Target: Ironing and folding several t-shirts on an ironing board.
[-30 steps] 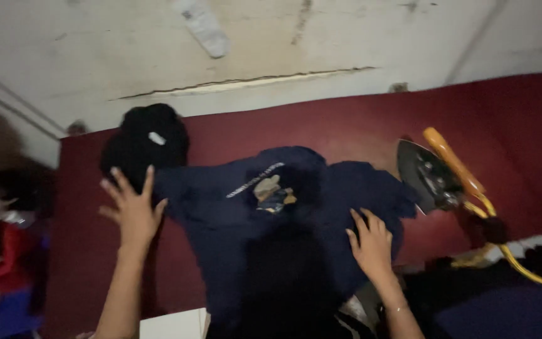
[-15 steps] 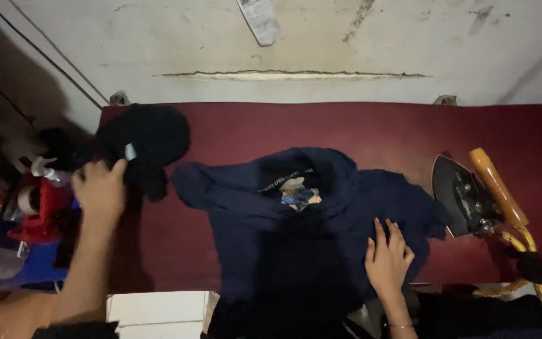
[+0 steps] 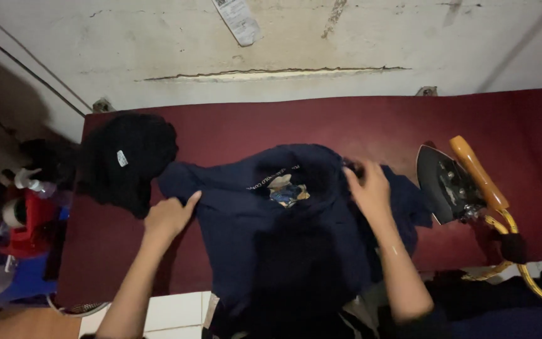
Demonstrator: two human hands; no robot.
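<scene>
A dark navy shirt (image 3: pixel 283 226) lies spread on a maroon ironing surface (image 3: pixel 296 122), its lower part hanging over the near edge. A small printed patch shows near its collar. My left hand (image 3: pixel 169 215) rests on the shirt's left sleeve edge, fingers closed over the cloth. My right hand (image 3: pixel 369 188) pinches the shirt at its right shoulder near the collar.
A crumpled black garment (image 3: pixel 127 160) lies at the surface's left end. An iron with an orange handle (image 3: pixel 456 179) stands tipped at the right, its yellow cord (image 3: pixel 534 285) trailing down. Bottles and a red container (image 3: pixel 23 210) sit to the left. A cracked white wall runs behind.
My left hand came back from the black garment to the shirt's left sleeve. My right hand moved up from the shirt's lower right to its shoulder.
</scene>
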